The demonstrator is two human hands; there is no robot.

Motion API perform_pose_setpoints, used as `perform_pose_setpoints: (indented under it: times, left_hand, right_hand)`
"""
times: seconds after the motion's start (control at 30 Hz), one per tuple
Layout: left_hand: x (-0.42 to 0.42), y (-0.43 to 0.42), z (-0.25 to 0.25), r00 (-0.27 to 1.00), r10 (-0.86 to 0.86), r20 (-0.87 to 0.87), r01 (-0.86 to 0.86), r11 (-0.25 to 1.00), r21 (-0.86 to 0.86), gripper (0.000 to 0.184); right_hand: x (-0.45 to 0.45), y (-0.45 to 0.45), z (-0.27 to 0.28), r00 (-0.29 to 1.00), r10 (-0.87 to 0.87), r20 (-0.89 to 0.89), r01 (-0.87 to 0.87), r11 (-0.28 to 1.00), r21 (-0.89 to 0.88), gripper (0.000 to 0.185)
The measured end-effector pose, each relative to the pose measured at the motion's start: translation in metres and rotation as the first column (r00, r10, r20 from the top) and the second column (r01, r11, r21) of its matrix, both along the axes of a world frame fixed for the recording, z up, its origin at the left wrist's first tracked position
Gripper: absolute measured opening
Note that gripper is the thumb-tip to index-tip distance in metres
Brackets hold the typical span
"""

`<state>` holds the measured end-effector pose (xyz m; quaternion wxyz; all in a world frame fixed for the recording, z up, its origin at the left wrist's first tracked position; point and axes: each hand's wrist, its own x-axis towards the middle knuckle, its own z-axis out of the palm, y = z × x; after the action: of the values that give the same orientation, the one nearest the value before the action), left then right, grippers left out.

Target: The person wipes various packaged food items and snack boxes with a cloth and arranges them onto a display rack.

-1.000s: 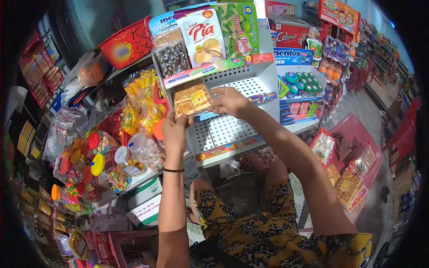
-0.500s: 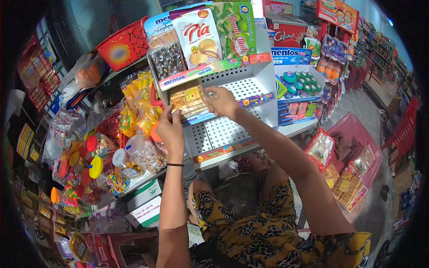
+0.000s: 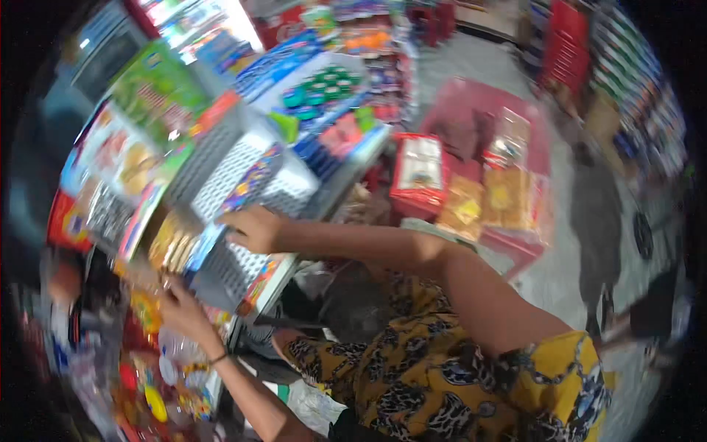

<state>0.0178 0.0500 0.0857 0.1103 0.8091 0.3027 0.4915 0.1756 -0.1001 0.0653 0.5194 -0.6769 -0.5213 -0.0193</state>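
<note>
My left hand (image 3: 184, 313) is at the left end of a white perforated display rack (image 3: 247, 177), just below a stack of flat golden cracker packets (image 3: 173, 241) on its middle shelf. Blur hides whether its fingers grip anything. My right hand (image 3: 256, 227) reaches over the rack's lower tier, fingers stretched toward the blue shelf strip (image 3: 206, 247), with nothing visible in them. Above the crackers stand a bag of dark sweets (image 3: 109, 217), a white snack pouch (image 3: 121, 151) and a green pouch (image 3: 158, 96).
A pink plastic stool (image 3: 468, 99) at the right carries a red-and-white packet (image 3: 420, 169) and flat golden cracker packs (image 3: 508, 199). Green-capped tubs (image 3: 324, 88) fill a display box behind the rack. Lidded candy jars (image 3: 158, 401) stand at lower left.
The view has swung right, bringing the pink stool toward the middle. My right hand has come away from the cracker packets, which now sit on the shelf; my left hand is lower, beside the rack.
</note>
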Motion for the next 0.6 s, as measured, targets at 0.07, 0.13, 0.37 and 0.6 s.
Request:
perform_pose_setpoints:
  times: [0.07, 0.13, 0.37, 0.6]
  left_hand:
    - [0.006, -0.026, -0.007, 0.967, -0.224, 0.121, 0.235, 0.968, -0.088, 0.030]
    - [0.013, -0.046, -0.018, 0.919, -0.374, 0.122, 0.393, 0.894, -0.218, 0.027]
    - [0.064, -0.168, -0.049, 0.519, -0.845, -0.128, 0.665, 0.493, -0.562, 0.022]
    - [0.127, -0.262, -0.162, 0.166, -0.803, -0.572, 0.925, 0.328, -0.192, 0.028]
  right_hand:
    - [0.012, -0.050, -0.023, 0.986, -0.145, 0.082, 0.145, 0.989, 0.009, 0.026]
    - [0.026, -0.104, -0.039, 0.934, -0.320, 0.160, 0.324, 0.946, -0.002, 0.022]
    - [0.083, -0.298, -0.082, 0.564, -0.822, 0.078, 0.771, 0.491, -0.406, 0.019]
    - [0.103, -0.374, -0.137, 0.573, -0.761, 0.303, 0.757, 0.351, -0.551, 0.025]
